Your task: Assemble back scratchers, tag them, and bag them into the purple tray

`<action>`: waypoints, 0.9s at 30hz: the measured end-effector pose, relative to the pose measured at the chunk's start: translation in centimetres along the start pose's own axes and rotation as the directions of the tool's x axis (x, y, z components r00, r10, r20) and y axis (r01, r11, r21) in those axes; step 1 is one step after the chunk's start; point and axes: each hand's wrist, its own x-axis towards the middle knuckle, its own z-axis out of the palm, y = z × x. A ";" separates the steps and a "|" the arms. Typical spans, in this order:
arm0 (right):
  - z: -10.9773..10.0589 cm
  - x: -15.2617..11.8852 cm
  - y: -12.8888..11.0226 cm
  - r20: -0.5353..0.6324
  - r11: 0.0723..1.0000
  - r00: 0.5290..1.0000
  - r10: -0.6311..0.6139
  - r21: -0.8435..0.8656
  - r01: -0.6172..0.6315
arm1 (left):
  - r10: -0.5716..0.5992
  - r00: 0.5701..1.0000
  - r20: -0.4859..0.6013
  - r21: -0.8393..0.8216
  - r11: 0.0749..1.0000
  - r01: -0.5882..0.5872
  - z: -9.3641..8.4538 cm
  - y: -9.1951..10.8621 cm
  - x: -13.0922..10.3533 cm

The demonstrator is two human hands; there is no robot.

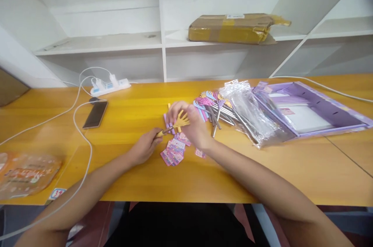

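The yellow scratcher (172, 127) is held over the middle of the tabletop, its long axis slanting, its splayed claw pointing right and slightly toward the back edge. White shelving (105, 18) stands behind the tabletop (122, 179), which is smooth, glossy and orange-yellow with faint wood grain. Both bare forearms reach in from the front edge and converge. The left hand (145, 145) pinches the yellow handle between thumb and bent fingers; the right hand (195, 122) arches around the claw, fingers curved and blurred, so whether it grips anything cannot be told. An open purple box (329, 97), shallow and rectangular, lies toward the right back corner. A brown cardboard carton (227, 28) with glossy tape and a torn end rests on the shelf. Crinkled clear plastic bags (247, 109) lie against the purple box's left side. Toward the left front corner is a shiny orange package (27, 175). Just beside the bags lies a pile of scratchers (218, 110), with metallic rods and pink, blue, purple and yellow plastic parts. A white power strip (110, 88) sits near the back edge, left of centre, with a flat, dark phone (95, 114) in front of it. Small pink and purple printed cards (175, 152) overlap in front of the hands.
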 end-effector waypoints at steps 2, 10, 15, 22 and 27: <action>-2.5 -0.3 -1.1 -0.100 0.985 0.995 -0.030 -0.171 0.013 | -0.047 0.999 -0.014 0.036 0.998 0.047 -0.4 0.6 -0.5; -7.6 -4.4 -3.0 0.481 0.046 0.877 0.028 -0.877 0.479 | -0.094 0.972 0.215 0.177 0.983 0.056 -1.3 2.5 -0.1; -5.9 -5.9 -2.5 0.482 -0.069 0.834 0.270 -0.854 0.516 | -0.071 0.979 0.194 0.511 0.859 -0.039 -0.6 4.1 -0.3; -2.0 -6.9 0.0 0.373 0.034 0.840 0.393 -0.919 0.393 | -0.045 0.973 0.226 0.683 0.720 -0.125 1.7 5.6 -0.3; -8.8 -7.2 -1.7 0.297 -0.029 0.890 0.344 -0.945 0.327 | -0.145 0.978 0.151 0.772 0.635 -0.025 -3.9 2.8 0.3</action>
